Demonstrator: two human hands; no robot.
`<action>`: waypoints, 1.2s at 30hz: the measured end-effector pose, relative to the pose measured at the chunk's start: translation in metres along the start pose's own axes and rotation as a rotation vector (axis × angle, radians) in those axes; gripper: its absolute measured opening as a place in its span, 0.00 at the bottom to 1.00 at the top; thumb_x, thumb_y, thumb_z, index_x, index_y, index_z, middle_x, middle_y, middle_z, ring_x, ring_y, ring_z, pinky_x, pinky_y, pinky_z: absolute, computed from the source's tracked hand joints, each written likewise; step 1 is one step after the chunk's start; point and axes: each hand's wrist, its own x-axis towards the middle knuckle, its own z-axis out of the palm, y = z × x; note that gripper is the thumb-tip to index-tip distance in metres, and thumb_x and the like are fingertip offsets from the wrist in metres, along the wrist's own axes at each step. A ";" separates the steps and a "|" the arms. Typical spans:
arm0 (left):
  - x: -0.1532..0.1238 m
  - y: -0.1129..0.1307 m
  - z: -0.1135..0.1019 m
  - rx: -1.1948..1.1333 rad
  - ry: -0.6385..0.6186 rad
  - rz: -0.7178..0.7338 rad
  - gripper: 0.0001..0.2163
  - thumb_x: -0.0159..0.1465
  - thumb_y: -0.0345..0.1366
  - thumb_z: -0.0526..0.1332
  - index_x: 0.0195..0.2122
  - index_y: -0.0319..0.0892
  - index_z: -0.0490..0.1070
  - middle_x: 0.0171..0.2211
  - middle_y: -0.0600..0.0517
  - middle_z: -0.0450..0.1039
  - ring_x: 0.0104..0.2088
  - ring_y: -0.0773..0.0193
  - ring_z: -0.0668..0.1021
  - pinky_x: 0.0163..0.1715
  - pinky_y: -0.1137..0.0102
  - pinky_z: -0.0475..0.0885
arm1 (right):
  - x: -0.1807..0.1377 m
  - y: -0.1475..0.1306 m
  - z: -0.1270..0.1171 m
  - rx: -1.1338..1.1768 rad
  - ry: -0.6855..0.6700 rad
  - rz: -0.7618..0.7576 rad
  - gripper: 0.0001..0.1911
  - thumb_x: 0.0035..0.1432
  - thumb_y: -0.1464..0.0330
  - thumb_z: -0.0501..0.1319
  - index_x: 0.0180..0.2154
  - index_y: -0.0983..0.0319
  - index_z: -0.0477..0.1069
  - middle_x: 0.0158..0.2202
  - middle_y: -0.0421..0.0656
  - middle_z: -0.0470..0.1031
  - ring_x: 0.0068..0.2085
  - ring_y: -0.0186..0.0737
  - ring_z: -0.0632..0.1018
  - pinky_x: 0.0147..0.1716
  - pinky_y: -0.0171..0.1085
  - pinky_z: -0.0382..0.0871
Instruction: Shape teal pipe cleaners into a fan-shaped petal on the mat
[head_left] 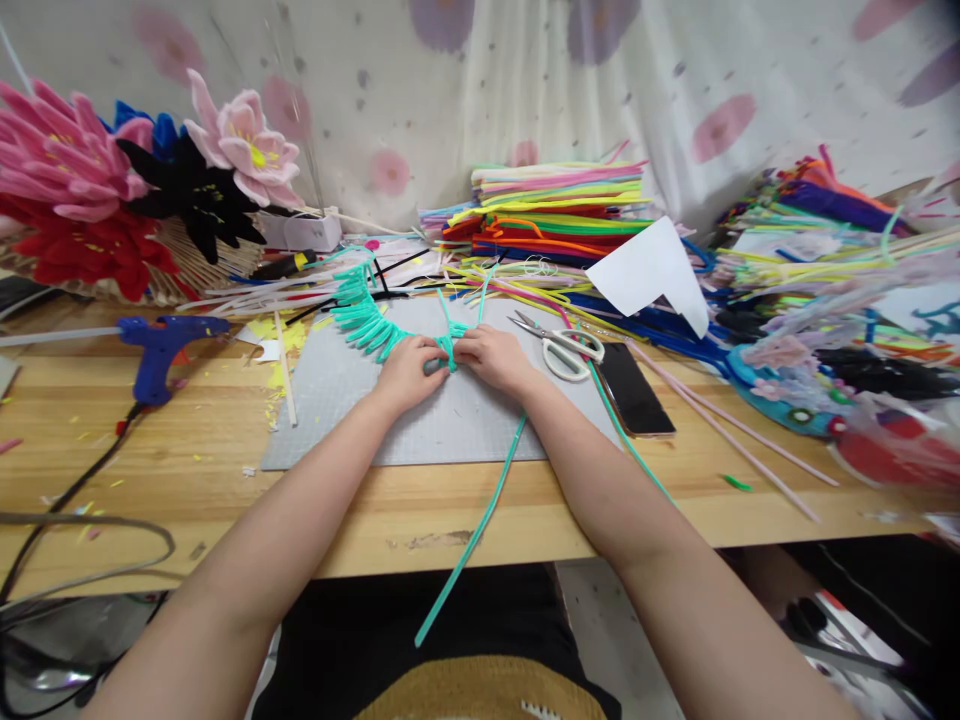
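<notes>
Over a grey cutting mat (450, 425), my left hand (411, 370) and my right hand (493, 356) meet, both closed in a pinch on a teal pipe cleaner (450, 352). A row of folded teal loops (360, 310) runs from my left hand back toward the far left. A long straight teal tail (472, 535) hangs from my hands over the table's front edge toward my lap.
White-handled scissors (564, 348) and a dark phone (634, 390) lie right of the mat. A blue glue gun (161, 345) lies at left, its cable trailing forward. Pipe-cleaner stacks (559, 205), a white paper (652, 270) and fuzzy flowers (112, 180) crowd the back.
</notes>
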 end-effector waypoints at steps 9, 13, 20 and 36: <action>0.000 0.001 -0.003 -0.050 -0.009 -0.018 0.09 0.50 0.29 0.58 0.34 0.42 0.71 0.39 0.49 0.71 0.43 0.59 0.71 0.47 0.63 0.66 | 0.000 0.004 0.014 0.377 0.018 0.117 0.06 0.57 0.68 0.56 0.32 0.62 0.71 0.33 0.41 0.73 0.36 0.34 0.71 0.36 0.32 0.59; -0.001 0.001 -0.005 -0.134 0.023 -0.067 0.14 0.49 0.25 0.56 0.37 0.43 0.65 0.38 0.50 0.70 0.42 0.62 0.72 0.45 0.65 0.67 | 0.000 0.004 0.013 0.382 0.034 0.110 0.07 0.57 0.69 0.56 0.31 0.62 0.71 0.32 0.41 0.73 0.35 0.34 0.70 0.36 0.32 0.59; -0.002 -0.005 -0.006 -0.135 0.073 -0.112 0.10 0.51 0.29 0.58 0.35 0.43 0.60 0.36 0.50 0.69 0.38 0.62 0.71 0.41 0.66 0.68 | 0.003 -0.005 0.015 0.248 0.085 0.118 0.07 0.58 0.67 0.55 0.32 0.62 0.71 0.34 0.43 0.74 0.37 0.37 0.71 0.37 0.33 0.59; -0.001 -0.001 -0.007 0.008 0.015 -0.057 0.06 0.55 0.30 0.55 0.32 0.42 0.69 0.36 0.48 0.69 0.41 0.58 0.70 0.45 0.64 0.66 | 0.003 -0.015 0.009 0.079 0.097 0.207 0.08 0.57 0.69 0.53 0.33 0.62 0.70 0.36 0.46 0.74 0.39 0.41 0.72 0.36 0.36 0.60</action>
